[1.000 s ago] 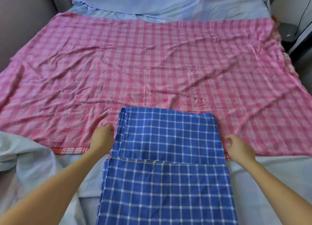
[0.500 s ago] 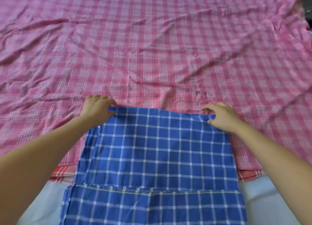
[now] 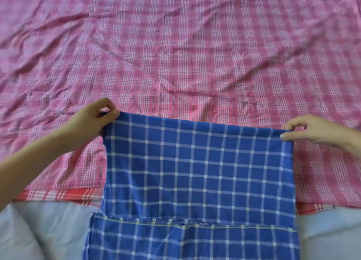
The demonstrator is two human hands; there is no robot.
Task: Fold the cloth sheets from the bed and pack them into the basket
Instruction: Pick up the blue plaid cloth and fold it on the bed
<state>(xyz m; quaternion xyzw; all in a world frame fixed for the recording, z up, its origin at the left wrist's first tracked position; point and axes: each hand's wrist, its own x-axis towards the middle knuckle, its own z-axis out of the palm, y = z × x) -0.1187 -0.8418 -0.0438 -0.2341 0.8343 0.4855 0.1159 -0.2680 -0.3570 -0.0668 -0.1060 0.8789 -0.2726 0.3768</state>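
A blue cloth with white checks lies folded in front of me, its far edge lifted off the bed. My left hand pinches the far left corner between thumb and fingers. My right hand pinches the far right corner, so the edge is stretched taut between them. A hemmed edge with a yellow line crosses the cloth near the bottom. Under and beyond it a large pink checked sheet is spread out, wrinkled, across the bed. No basket is in view.
Pale blue-white bedding shows at the near edge on both sides of the blue cloth. A red-striped border of the pink sheet runs along its near edge.
Both hands went from the cloth's sides to its far corners, took hold of them and lifted the far edge up and toward me. The camera moved closer and lower.
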